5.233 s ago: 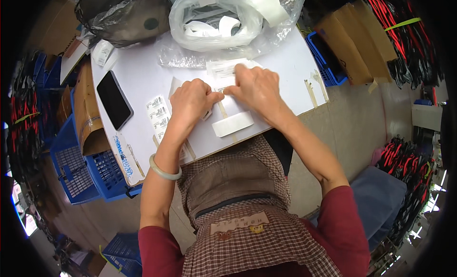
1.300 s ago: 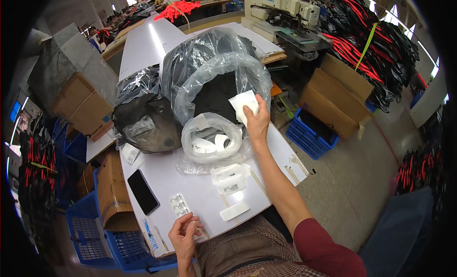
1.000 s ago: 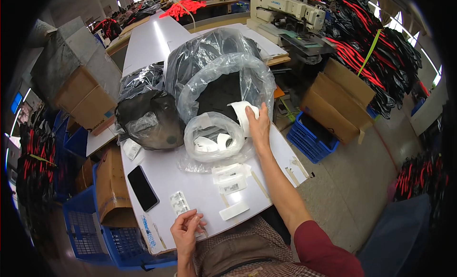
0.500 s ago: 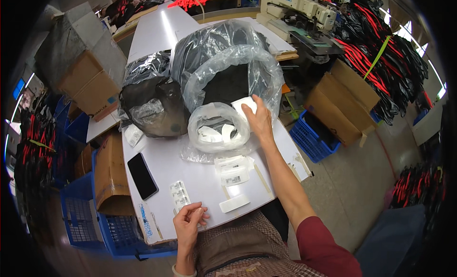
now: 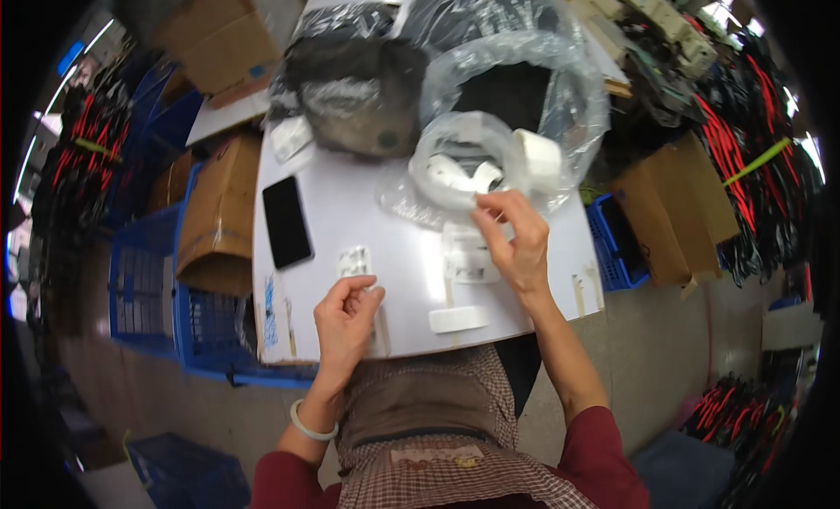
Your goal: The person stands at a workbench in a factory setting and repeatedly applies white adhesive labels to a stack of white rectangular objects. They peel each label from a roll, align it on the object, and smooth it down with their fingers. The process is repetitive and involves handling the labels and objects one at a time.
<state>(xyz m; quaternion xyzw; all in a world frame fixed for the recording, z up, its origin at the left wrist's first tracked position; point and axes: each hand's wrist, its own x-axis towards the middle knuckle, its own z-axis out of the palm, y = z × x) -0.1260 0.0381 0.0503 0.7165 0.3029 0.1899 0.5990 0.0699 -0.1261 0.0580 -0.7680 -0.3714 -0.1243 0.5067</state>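
Note:
My right hand (image 5: 518, 240) is over the worktable, thumb and forefinger brought together beside the near rim of a small clear plastic bag (image 5: 430, 178). Whether anything is pinched there is too small to make out. Inside the bag lie white tags or labels (image 5: 446, 172). A thick white stack or roll (image 5: 538, 157) rests against its right side. My left hand (image 5: 344, 321) has curled fingers, the thumb near the forefinger, at the near end of a printed label strip (image 5: 354, 261). What it holds, if anything, is hidden. Several printed white labels (image 5: 468, 259) lie below my right hand.
A black phone (image 5: 288, 222) lies on the table's left, a flat white piece (image 5: 458, 319) near the front edge. Larger plastic bags (image 5: 573, 115) of black goods stand behind. Blue crates (image 5: 144, 290) and cardboard boxes (image 5: 223, 220) flank the table; a sewing machine (image 5: 652, 19) stands far right.
My right hand has let go of the white stack and drawn back toward me. My left hand stays by the label strip. The view has tilted down, shifting the table upward.

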